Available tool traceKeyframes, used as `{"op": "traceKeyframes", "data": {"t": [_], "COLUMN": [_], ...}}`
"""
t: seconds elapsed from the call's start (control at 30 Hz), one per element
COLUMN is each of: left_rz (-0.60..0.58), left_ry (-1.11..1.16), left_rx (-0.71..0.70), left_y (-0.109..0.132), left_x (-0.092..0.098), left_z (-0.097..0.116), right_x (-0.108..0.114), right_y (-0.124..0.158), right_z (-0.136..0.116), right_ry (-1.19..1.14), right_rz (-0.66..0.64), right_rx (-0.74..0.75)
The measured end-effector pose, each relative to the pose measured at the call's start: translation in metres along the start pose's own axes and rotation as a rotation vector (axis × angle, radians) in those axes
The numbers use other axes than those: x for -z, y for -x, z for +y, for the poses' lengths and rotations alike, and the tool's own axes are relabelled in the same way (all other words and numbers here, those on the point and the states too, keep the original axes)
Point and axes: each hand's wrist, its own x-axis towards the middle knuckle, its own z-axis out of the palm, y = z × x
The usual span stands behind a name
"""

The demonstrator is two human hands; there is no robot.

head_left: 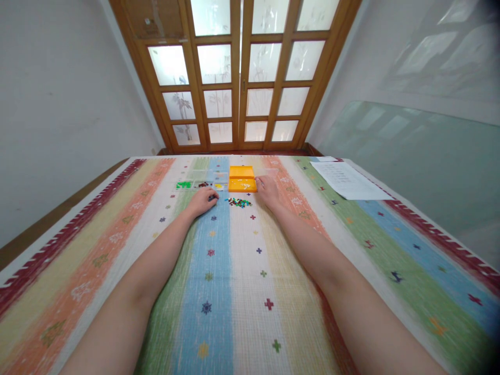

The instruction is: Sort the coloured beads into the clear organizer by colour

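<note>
My left hand [203, 202] rests on the cloth with its fingers curled together, and a small dark spot shows at the fingertips. What it holds, if anything, is too small to name. Just right of it lies a loose pile of mixed small coloured pieces [239, 202]. My right hand [267, 191] has its fingers drawn together at the right edge of an open yellow box [241, 171], which contains small white pieces [245, 185]. Whether the fingertips grip the box or a small piece cannot be made out.
Clear open boxes left of the yellow one hold green pieces [183, 185], dark brown pieces [203, 184] and yellow pieces [219, 186]. A clear lid [271, 171] shows behind my right hand. Printed paper [344, 179] lies far right on the striped tablecloth [211, 333].
</note>
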Motion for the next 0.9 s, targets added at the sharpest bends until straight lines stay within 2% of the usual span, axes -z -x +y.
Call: {"op": "traceKeyframes", "data": {"t": [0.23, 0.37, 0.5, 0.67, 0.9], "left_rz": [0.010, 0.065, 0.198, 0.376, 0.573], "left_ry": [0.042, 0.091, 0.101, 0.184, 0.640], "left_rx": [0.040, 0.139, 0.303, 0.438, 0.588], "left_y": [-0.001, 0.000, 0.000, -0.001, -0.008], "left_x": [0.000, 0.003, 0.007, 0.006, -0.002], "left_z": [0.001, 0.006, 0.004, -0.014, -0.035], "right_x": [-0.008, -0.013, -0.019, -0.022, -0.026], "right_y": [-0.001, -0.004, -0.005, -0.004, -0.001], "right_z": [0.007, 0.013, 0.018, 0.018, 0.013], "right_ry": [0.000, 0.002, 0.005, -0.011, -0.014], "right_rz": [0.007, 0.013, 0.013, 0.013, -0.013], "right_rx": [0.029, 0.055, 0.075, 0.126, 0.175]}}
